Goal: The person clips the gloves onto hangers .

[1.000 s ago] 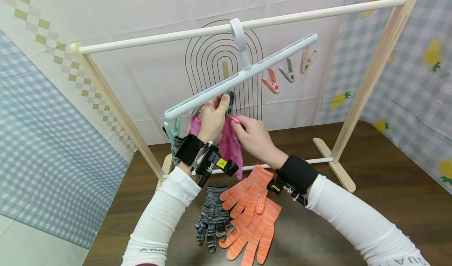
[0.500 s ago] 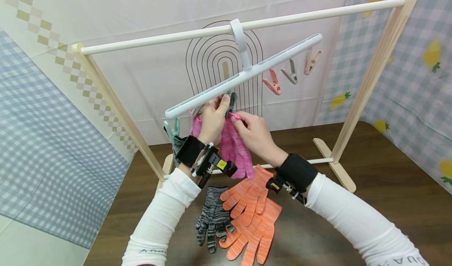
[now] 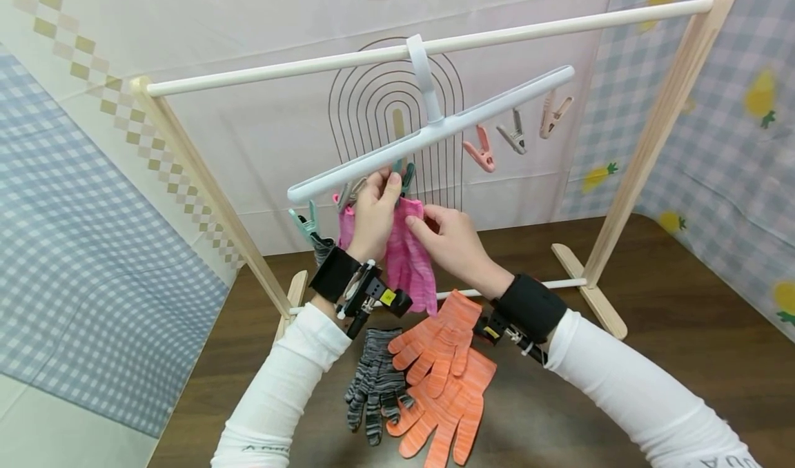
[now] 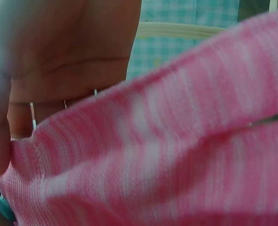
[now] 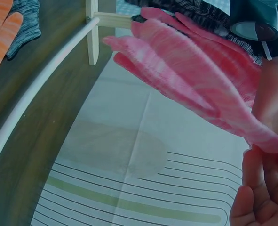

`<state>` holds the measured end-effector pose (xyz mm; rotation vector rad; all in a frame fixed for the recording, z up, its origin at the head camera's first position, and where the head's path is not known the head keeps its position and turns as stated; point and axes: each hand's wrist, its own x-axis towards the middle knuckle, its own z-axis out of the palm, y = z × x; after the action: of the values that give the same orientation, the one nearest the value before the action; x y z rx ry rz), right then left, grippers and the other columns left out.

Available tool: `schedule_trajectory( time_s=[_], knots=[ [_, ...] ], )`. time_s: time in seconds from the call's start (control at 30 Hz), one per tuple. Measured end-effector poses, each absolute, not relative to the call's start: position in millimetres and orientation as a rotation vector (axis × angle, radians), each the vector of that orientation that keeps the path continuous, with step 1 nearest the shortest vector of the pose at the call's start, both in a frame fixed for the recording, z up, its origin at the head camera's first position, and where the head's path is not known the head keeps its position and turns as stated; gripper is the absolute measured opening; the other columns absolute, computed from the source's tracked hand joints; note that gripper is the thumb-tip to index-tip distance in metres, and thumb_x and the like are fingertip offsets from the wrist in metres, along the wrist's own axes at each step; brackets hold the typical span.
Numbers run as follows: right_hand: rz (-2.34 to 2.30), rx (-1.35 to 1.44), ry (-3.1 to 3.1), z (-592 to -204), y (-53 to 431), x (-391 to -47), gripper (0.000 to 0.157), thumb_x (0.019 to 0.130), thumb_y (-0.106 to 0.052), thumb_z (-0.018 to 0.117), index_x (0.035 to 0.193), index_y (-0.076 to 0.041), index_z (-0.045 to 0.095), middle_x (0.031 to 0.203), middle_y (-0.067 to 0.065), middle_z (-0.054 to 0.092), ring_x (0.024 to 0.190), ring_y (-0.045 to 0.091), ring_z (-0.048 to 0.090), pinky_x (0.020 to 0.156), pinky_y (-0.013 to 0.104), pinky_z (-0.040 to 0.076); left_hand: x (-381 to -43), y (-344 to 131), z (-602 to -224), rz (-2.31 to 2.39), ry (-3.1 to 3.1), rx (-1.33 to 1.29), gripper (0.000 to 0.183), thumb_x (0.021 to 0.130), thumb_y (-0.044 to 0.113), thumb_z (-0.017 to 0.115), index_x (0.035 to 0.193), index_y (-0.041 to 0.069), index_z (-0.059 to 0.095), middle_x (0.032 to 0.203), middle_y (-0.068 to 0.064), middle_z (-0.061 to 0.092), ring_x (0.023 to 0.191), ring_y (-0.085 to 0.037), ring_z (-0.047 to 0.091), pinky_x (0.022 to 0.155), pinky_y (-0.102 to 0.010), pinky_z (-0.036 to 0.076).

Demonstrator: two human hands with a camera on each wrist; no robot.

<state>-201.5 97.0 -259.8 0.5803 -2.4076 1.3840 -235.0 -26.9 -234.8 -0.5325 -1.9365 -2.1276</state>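
A pink striped knit glove (image 3: 411,261) hangs cuff up under the left half of a pale blue clip hanger (image 3: 428,133). My left hand (image 3: 373,223) pinches its cuff, the thumb lying along the edge. A dark green clothespin (image 3: 408,176) is right beside that thumb, at the cuff. My right hand (image 3: 456,247) holds the cuff's right corner between thumb and index finger; the exact contact is partly hidden. More pink fabric (image 3: 345,225) hangs left of my left hand, by a grey clothespin (image 3: 345,199). A mint clothespin (image 3: 306,225) holds a dark grey glove (image 3: 323,248).
Pink (image 3: 481,152), grey (image 3: 514,135) and beige clothespins (image 3: 553,117) hang on the hanger's right half. A white rail (image 3: 559,27) with wooden legs carries the hanger. Orange gloves (image 3: 450,413) and a grey-black glove (image 3: 375,378) lie on the dark table (image 3: 534,399).
The pink glove's right cuff corner, earlier bunched in my right fingertips, now stands flatter and straighter. The hanger's right end has swung slightly right and down. My left hand stays nearly in place.
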Motion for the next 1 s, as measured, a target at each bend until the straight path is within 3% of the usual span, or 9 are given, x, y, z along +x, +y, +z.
schedule_trajectory(
  time_s=[0.2, 0.37, 0.77, 1.0],
  knots=[
    [1.362, 0.599, -2.433, -263, 102, -200, 0.022, 0.090, -0.026, 0.050, 0.078, -0.010, 0.059, 0.061, 0.002, 0.047, 0.054, 0.015, 0.041, 0.052, 0.024, 0.032, -235, -31, -238, -2.126, -1.952, -0.554, 0.037, 0.095, 0.010, 0.035, 0.129, -0.002, 0.038, 0.131, -0.016, 0.044, 0.123, -0.018, 0.039, 0.103, -0.025, 0.029],
    [1.361, 0.618, -2.454, -269, 109, -200, 0.021, 0.090, -0.024, 0.050, 0.084, -0.009, 0.063, 0.067, 0.003, 0.055, 0.058, 0.015, 0.045, 0.054, 0.025, 0.037, -235, -35, -240, -2.110, -1.995, -0.578, 0.042, 0.096, 0.011, 0.034, 0.136, 0.002, 0.028, 0.139, -0.011, 0.035, 0.129, -0.015, 0.032, 0.105, -0.025, 0.026],
    [1.361, 0.623, -2.519, -288, 126, -203, 0.021, 0.091, -0.023, 0.049, 0.086, -0.008, 0.063, 0.069, 0.006, 0.060, 0.060, 0.013, 0.054, 0.058, 0.026, 0.045, -235, -42, -246, -2.092, -2.013, -0.583, 0.044, 0.095, 0.009, 0.034, 0.138, 0.003, 0.025, 0.144, -0.007, 0.026, 0.132, -0.013, 0.025, 0.107, -0.025, 0.023],
    [1.384, 0.595, -2.560, -294, 131, -201, 0.021, 0.091, -0.025, 0.049, 0.088, -0.009, 0.062, 0.072, 0.008, 0.061, 0.061, 0.014, 0.056, 0.059, 0.027, 0.047, -235, -45, -253, -2.058, -2.043, -0.543, 0.043, 0.095, 0.010, 0.036, 0.137, 0.001, 0.027, 0.143, -0.009, 0.029, 0.132, -0.015, 0.025, 0.107, -0.027, 0.023]
  ],
)
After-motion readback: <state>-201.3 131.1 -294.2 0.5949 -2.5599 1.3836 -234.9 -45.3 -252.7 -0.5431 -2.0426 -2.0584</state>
